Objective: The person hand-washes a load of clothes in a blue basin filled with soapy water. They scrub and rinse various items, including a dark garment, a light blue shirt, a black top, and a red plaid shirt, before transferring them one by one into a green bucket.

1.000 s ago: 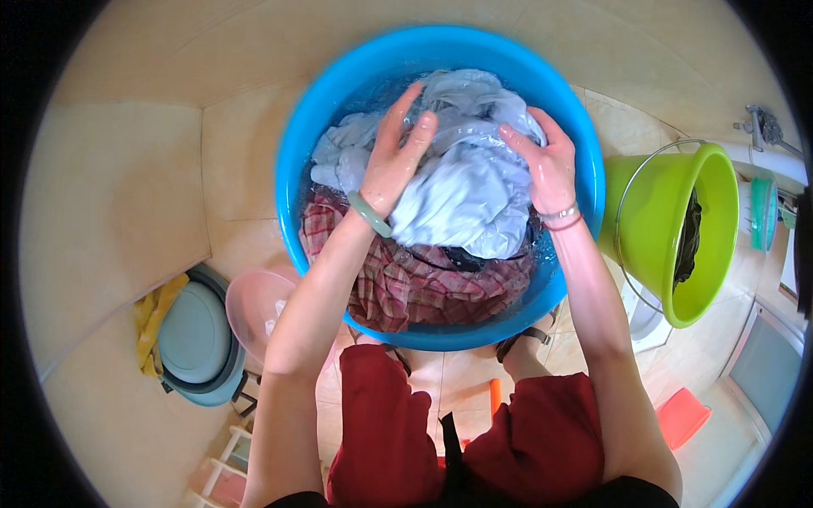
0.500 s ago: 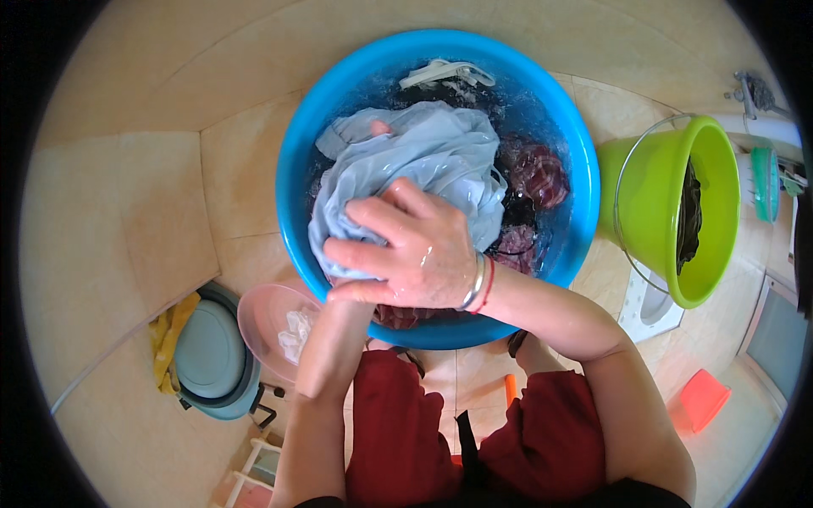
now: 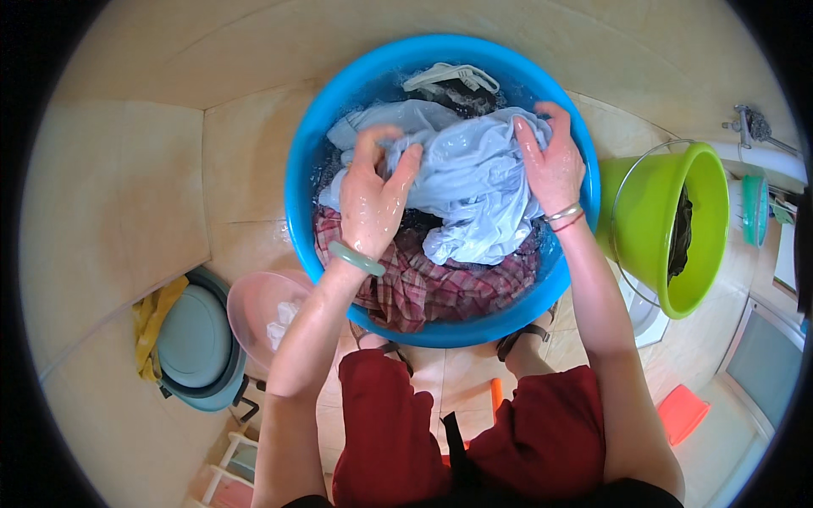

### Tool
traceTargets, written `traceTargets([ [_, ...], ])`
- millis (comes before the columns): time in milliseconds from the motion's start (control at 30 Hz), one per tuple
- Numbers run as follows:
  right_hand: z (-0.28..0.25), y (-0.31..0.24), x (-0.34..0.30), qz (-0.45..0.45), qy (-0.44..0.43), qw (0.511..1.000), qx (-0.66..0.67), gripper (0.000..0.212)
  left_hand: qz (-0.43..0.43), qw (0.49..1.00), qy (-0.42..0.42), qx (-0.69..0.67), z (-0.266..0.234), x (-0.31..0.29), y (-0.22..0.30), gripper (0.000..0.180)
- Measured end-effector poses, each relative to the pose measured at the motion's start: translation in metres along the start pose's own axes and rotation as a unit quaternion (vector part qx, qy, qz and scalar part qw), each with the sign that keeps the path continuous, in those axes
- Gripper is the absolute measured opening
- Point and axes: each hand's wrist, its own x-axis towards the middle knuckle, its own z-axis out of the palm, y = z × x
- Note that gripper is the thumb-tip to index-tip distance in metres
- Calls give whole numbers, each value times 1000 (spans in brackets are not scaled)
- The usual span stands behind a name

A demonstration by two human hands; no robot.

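Observation:
A wet pale blue garment (image 3: 474,178) lies bunched in water inside a large blue tub (image 3: 301,212). My left hand (image 3: 373,203), a pale green bangle at its wrist, hovers at the garment's left side with thumb and fingers apart. On the opposite side my right hand (image 3: 555,169) touches the garment's edge, its fingers spread. It wears a silver bracelet and a red string. Red plaid cloth (image 3: 423,292) lies soaked along the tub's near side. Dark cloth with a white strap (image 3: 453,76) floats at the far side.
Right of the tub stands a lime-green bucket (image 3: 652,229) with a wire handle and dark cloth inside. At left are a pink basin (image 3: 246,317) holding white cloth, and a grey-blue lidded container (image 3: 195,343) with a yellow cloth (image 3: 152,330). A coral-red container (image 3: 682,413) sits lower right.
My hands, together on the bunched garment before, have moved apart to its two sides. The garment has shifted right and spread, uncovering more red plaid cloth.

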Motion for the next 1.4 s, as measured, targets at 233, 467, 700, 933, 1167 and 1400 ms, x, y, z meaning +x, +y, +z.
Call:
traceTargets([
  [233,25,-3,-22,-123,-108,985,-56,61,243,914,-49,321,43,12,-42,46],
  [467,66,21,-14,-35,-203,976,-76,55,213,902,-86,365,70,36,-72,39],
  [700,92,38,14,21,-259,962,-89,59,159,894,-159,388,81,75,-80,41],
  [933,151,130,35,19,-231,973,-10,68,208,915,-119,324,108,117,-116,54],
  [1167,110,74,35,114,-210,965,108,41,74,975,-180,111,91,121,-95,66],
  [1400,28,-5,14,-143,-52,949,275,28,-22,960,-171,-222,67,81,-37,86],
])
